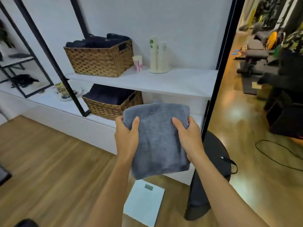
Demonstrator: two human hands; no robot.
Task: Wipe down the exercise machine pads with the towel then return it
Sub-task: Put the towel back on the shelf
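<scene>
The left hand [127, 133] and right hand [188, 136] pinch the folded gray towel [157, 141] by its sides; it looks soft, light and floppy.

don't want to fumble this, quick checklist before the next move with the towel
1. Left hand grips the towel: ok.
2. Right hand grips the other edge: ok.
3. Towel folded, not trailing: ok.
4. Lower basket open-topped, within view ahead: ok.
5. Room in the basket above the dark towels: cannot tell.
6. Footing: scale lies on the floor just below the hands: not ok, mind it.
</scene>
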